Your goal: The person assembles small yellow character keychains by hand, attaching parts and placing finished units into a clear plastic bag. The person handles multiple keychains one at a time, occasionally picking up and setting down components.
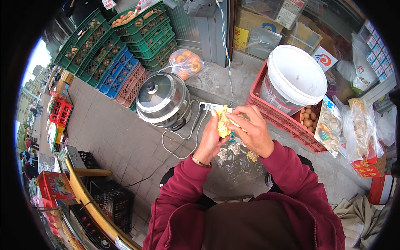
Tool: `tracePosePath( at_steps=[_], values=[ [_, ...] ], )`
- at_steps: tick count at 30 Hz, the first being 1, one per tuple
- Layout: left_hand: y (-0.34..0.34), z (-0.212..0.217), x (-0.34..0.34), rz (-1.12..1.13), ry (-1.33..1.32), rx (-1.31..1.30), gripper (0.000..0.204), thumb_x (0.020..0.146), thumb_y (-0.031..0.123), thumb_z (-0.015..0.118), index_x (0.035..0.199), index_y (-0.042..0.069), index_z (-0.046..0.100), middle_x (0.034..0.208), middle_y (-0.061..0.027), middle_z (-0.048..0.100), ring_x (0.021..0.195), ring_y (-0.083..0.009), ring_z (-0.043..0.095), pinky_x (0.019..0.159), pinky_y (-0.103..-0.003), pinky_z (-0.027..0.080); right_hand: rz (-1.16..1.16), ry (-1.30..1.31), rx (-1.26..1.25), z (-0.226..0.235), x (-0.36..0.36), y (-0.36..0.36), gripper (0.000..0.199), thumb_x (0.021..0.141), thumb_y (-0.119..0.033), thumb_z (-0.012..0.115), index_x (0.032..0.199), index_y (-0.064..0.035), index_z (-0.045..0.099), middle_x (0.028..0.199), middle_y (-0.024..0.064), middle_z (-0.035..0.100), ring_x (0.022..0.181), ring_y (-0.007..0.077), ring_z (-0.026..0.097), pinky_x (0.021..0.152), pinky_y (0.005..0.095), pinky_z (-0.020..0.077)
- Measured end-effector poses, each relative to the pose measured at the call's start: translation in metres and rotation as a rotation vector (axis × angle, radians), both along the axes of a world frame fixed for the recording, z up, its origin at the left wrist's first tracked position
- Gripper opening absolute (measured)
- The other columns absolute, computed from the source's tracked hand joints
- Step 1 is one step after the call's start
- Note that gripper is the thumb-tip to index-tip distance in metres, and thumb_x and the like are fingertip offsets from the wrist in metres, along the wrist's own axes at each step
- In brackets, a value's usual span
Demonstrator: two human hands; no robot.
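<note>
Between my two hands, in front of my chest, is a small yellow moulded piece [223,125] with a lumpy outline; its exact kind cannot be made out. My left hand [209,141] grips it from the left with the thumb pointing up. From the right, my right hand [255,131] pinches its edge between thumb and fingers. Just below, a clear plastic sheet or bag [238,173] holds several similar pieces, among them a silvery one [234,147] and a yellow one [252,156]. My fingers partly cover the held piece.
Left of my hands stands a lidded steamer pot [160,100], its cord near a white power strip [210,106]. Behind it are a bag of orange fruit [186,63] and stacked egg crates [89,54]. On the right, a red crate [287,130] holds a white bucket [293,75] and eggs [308,118].
</note>
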State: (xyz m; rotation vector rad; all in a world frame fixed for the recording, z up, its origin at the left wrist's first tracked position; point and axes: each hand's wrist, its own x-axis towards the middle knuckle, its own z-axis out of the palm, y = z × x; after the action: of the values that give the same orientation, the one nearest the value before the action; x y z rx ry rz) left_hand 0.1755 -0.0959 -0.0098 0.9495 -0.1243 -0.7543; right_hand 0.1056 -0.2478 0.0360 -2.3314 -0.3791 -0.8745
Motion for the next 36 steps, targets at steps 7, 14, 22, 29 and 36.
tracePosePath(
  at_steps=[7,14,22,29,36],
  values=[
    [-0.027,-0.007,-0.020,0.134,-0.152,0.134,0.058,0.110,0.057,0.023,0.120,0.009,0.054,0.080,0.0023,0.058,0.054,-0.0035,0.047,0.042,-0.020,0.030,-0.082,-0.068,0.140,-0.001,0.006,0.009,0.021,0.080,0.000,0.072,0.101,-0.0033,0.072,0.102,0.0092,0.063,0.094,0.0302,0.062,0.079,0.0394,0.0532],
    [-0.010,0.010,-0.006,0.124,-0.023,0.060,0.060,0.109,0.058,0.025,0.122,0.008,0.057,0.080,0.0018,0.059,0.048,-0.0028,0.039,0.039,-0.019,0.026,0.028,-0.005,-0.037,-0.002,-0.007,0.003,0.029,0.073,0.004,0.071,0.101,-0.0042,0.070,0.104,0.0078,0.062,0.097,0.0298,0.062,0.082,0.0417,0.0547],
    [0.000,0.021,0.001,0.020,0.084,-0.032,0.062,0.110,0.057,0.025,0.134,0.008,0.053,0.081,-0.0015,0.059,0.046,-0.0056,0.041,0.039,-0.019,0.028,-0.163,0.134,0.420,0.031,-0.002,-0.024,0.011,0.089,-0.003,0.073,0.099,0.0008,0.070,0.101,0.0116,0.063,0.091,0.0225,0.064,0.081,0.0324,0.0514],
    [-0.014,0.011,-0.019,0.122,-0.052,0.047,0.055,0.110,0.054,0.027,0.128,0.010,0.055,0.084,0.0005,0.061,0.052,-0.0035,0.047,0.041,-0.019,0.031,-0.058,-0.081,0.068,-0.001,0.002,0.011,0.033,0.079,0.001,0.072,0.112,-0.0027,0.074,0.105,0.0107,0.063,0.091,0.0288,0.061,0.077,0.0388,0.0537],
    [-0.008,0.013,-0.009,0.056,0.056,-0.005,0.059,0.110,0.057,0.025,0.133,0.012,0.055,0.095,0.0015,0.065,0.066,-0.0025,0.055,0.044,-0.019,0.031,0.277,0.342,0.437,0.007,-0.013,0.002,0.016,0.088,-0.002,0.071,0.104,0.0006,0.075,0.106,0.0099,0.063,0.094,0.0228,0.063,0.078,0.0338,0.0531]
  ],
)
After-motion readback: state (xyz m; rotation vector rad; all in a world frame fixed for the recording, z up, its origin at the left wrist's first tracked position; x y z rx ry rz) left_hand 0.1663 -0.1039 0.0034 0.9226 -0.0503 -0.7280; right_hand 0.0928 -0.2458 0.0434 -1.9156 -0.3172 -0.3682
